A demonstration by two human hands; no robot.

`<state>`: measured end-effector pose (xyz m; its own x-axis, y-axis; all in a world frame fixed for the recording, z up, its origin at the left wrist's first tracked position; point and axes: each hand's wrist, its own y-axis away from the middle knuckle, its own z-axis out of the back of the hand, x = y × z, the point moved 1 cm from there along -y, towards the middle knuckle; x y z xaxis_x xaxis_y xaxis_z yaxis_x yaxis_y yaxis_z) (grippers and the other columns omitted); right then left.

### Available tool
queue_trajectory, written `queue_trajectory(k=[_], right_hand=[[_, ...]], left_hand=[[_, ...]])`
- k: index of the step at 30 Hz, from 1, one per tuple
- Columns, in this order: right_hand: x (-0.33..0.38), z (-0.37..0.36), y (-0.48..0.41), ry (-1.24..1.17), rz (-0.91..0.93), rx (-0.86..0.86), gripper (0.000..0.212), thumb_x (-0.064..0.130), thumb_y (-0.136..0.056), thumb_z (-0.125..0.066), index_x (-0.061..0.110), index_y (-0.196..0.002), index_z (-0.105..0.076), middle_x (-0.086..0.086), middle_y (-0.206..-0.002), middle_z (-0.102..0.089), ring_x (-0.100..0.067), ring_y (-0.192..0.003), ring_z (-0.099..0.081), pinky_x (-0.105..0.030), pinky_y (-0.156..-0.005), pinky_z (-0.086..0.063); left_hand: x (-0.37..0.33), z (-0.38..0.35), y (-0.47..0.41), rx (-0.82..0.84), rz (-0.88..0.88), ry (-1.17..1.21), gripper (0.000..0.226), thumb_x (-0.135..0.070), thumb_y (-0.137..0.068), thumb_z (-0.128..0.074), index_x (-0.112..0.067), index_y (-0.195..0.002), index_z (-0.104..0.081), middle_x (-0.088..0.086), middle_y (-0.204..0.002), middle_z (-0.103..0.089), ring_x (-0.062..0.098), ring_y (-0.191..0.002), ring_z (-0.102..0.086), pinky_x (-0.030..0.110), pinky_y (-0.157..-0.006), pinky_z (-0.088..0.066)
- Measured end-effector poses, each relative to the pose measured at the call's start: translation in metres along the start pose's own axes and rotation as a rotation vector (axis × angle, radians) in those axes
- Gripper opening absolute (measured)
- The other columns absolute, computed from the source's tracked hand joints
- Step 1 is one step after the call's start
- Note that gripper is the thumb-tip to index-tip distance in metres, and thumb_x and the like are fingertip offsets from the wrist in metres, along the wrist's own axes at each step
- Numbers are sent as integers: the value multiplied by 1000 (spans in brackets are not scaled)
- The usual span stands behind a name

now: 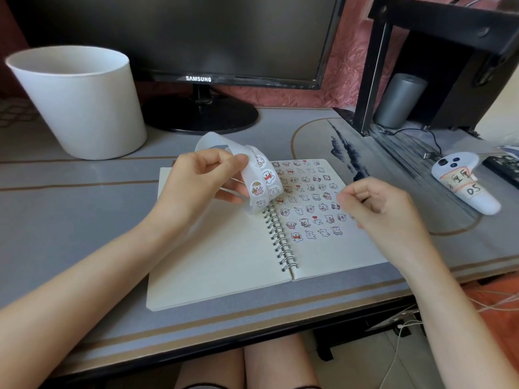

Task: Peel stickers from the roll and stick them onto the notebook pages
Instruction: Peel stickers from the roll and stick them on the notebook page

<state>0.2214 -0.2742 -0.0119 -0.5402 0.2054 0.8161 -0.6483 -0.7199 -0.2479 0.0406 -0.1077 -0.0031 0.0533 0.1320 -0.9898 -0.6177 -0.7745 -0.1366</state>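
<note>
Left hand grips the glossy, translucent sticker roll (loose strip curling, long axis roughly vertical) above the matte open notebook, near its wire spine; right hand hovers over the sticker-covered right page, fingertips curled together, maybe pinching 1 sticker, cannot tell.

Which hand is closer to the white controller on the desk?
Right. The right hand hovers over the right page of the notebook, just left of the controller. The left hand holds the sticker roll over the left page, farther away.
</note>
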Motion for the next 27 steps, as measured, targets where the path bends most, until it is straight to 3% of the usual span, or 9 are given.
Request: queue_trajectory(k=[4, 7, 10, 16, 22, 27], right_hand=[[39, -20, 2, -172, 170, 79, 6, 15, -85, -68, 21, -82, -68, 6, -79, -70, -5, -73, -60, -20, -69, -44], [56, -41, 0, -241, 231, 144, 8, 10, -83, -71, 18, -81, -70, 6, -78, -70, -8, -74, -63, -23, -70, -48], [62, -58, -4, -277, 219, 168, 9, 10, -80, -73, 17, -82, -69, 2, -79, -71, -11, -75, -64, -30, -75, -53], [62, -65, -11, -353, 183, 177, 17, 3, -75, -75, 12, -86, -66, 4, -77, -67, 1, -69, -61, -13, -68, -45], [60, -65, -14, -411, 160, 148, 11, 1, -78, -73, 8, -84, -68, 6, -73, -67, 5, -63, -58, -9, -59, -41], [56, -66, -15, -414, 161, 111, 13, 3, -79, -72, 15, -81, -68, 5, -76, -69, 0, -67, -60, -12, -61, -42]], left_hand=[[0, 1, 0, 1, -2, 14, 25, -16, -94, -55, 6, -83, -62, 5, -68, -70, 16, -59, -66, 25, -58, -57], [0, 1, 0, -4, -3, 27, 26, -16, -93, -56, 7, -83, -62, 5, -67, -70, 17, -59, -67, 26, -58, -58], [-2, 2, 1, -5, -13, 30, 25, -18, -93, -56, 0, -77, -62, 4, -65, -69, 17, -59, -67, 26, -59, -58], [-3, 2, 0, -2, -26, 51, 23, -17, -94, -55, 0, -79, -63, 1, -64, -69, 14, -59, -67, 26, -59, -57], [-4, 1, 1, 24, -21, 93, 29, -25, -95, -51, -5, -78, -64, 3, -67, -71, 15, -62, -68, 26, -60, -57], [-3, -2, 2, 90, -29, 31, 14, -13, -89, -60, -2, -85, -68, 9, -75, -72, 15, -69, -68, 28, -68, -58]])
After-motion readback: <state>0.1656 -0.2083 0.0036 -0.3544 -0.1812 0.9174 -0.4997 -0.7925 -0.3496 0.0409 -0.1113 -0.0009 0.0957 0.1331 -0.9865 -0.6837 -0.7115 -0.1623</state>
